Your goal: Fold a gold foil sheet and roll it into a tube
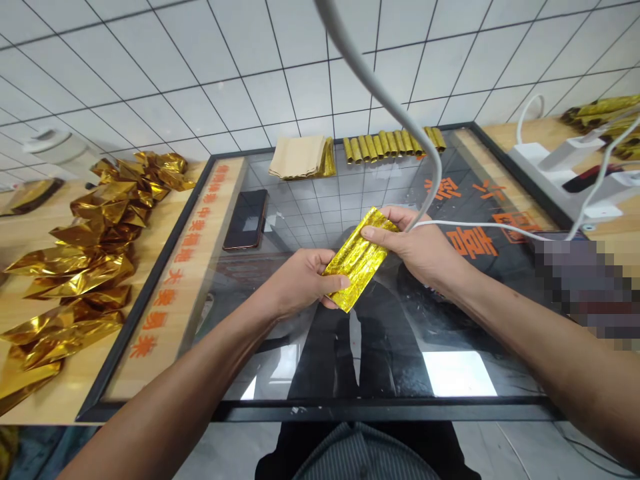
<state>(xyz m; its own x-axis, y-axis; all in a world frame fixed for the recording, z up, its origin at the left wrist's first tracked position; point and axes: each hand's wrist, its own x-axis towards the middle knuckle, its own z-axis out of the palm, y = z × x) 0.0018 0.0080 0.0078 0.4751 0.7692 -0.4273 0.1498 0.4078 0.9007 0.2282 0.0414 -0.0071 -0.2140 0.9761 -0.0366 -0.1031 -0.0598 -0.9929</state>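
A sheet of shiny gold foil paper, creased lengthwise, is held slantwise above the glass tabletop. My left hand grips its lower left end, thumb on top and fingers beneath. At the upper right end, my right hand pinches it the same way, its fingers partly hidden behind the paper. Farther back on the glass lies a stack of tan-backed paper sheets with gold showing at its right side. To the right of that stack is a row of rolled gold paper tubes.
A black phone lies left of my hands. Folded gold foil pieces pile up along the left side. A grey cable hangs down near my right hand. On the right are a white power strip and more gold rolls.
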